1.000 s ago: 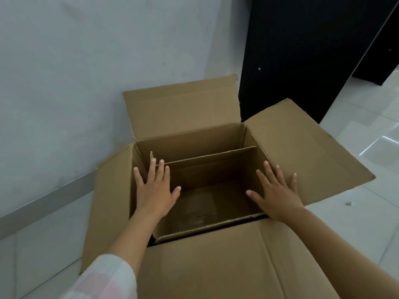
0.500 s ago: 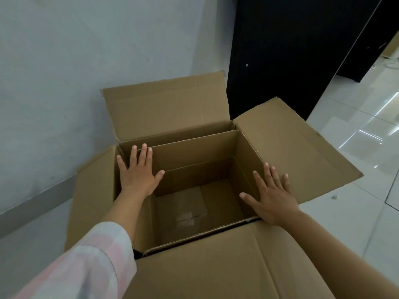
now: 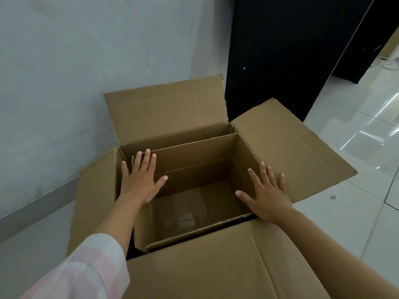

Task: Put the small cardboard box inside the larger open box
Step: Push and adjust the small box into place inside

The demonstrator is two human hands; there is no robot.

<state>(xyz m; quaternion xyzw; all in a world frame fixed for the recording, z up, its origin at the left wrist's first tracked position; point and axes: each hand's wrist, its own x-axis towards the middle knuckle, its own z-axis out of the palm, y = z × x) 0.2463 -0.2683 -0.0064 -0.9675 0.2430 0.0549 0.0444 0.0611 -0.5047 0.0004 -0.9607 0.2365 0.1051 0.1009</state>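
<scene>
Head view. Small box sunk inside big box, open top up, rim just below the big box's rim. Snug against the right wall at 3 o'clock; dark gap showing at 7 o'clock along the near-left corner, narrower gap along the far wall at 12 o'clock. Big box flaps splayed outward on all four sides, far flap leaning on the wall, black cabinet at 1 o'clock, pale tiled floor at 3 o'clock.

Left hand laid flat over the small box's left rim at 9 o'clock, fingers spread and straight, gripping nothing. Right hand flat on the right rim at 3 o'clock, fingers spread, thumb pointing inward, pinching nothing. Pink checked sleeve at 7 o'clock.

Judged: placement nearly done, only a final press or release left. Cannot tell whether the small box's base is resting on the big box's floor.

Risks: uneven downward push from the two palms tilting the small box and jamming a corner against the right wall; pressure on thin rims buckling the cardboard; a near flap folding in and catching a wrist on withdrawal.
</scene>
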